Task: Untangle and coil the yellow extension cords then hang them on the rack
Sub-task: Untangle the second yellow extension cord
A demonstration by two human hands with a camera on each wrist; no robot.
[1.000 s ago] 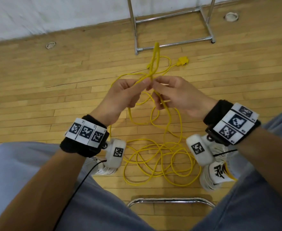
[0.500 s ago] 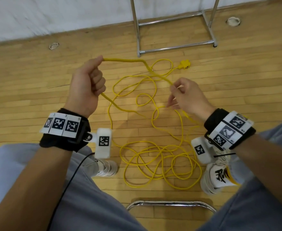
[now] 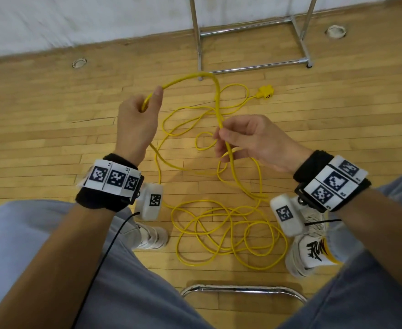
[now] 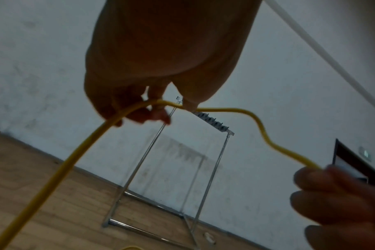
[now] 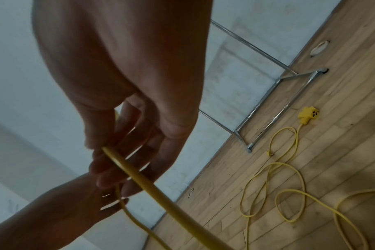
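Note:
A yellow extension cord [image 3: 221,224] lies in tangled loops on the wooden floor between my feet. Its yellow socket end [image 3: 265,91] rests near the rack. My left hand [image 3: 145,108] grips one stretch of the cord [image 4: 126,111] in a fist, raised above the floor. From there the cord arches over to my right hand [image 3: 223,135], which pinches it [image 5: 116,160] between thumb and fingers, then drops to the pile. The chrome rack [image 3: 252,32] stands by the white wall beyond the cord; its notched top bar [image 4: 212,121] shows in the left wrist view.
My two white sneakers [image 3: 311,250] flank the cord pile. A chrome chair bar [image 3: 242,289] sits between my knees. Round floor plates [image 3: 79,63] are set into the boards near the wall.
The hands pulled apart, stretching a length of cord between them, then came closer again. The left hand now holds higher on the left and the span arches up in a loop.

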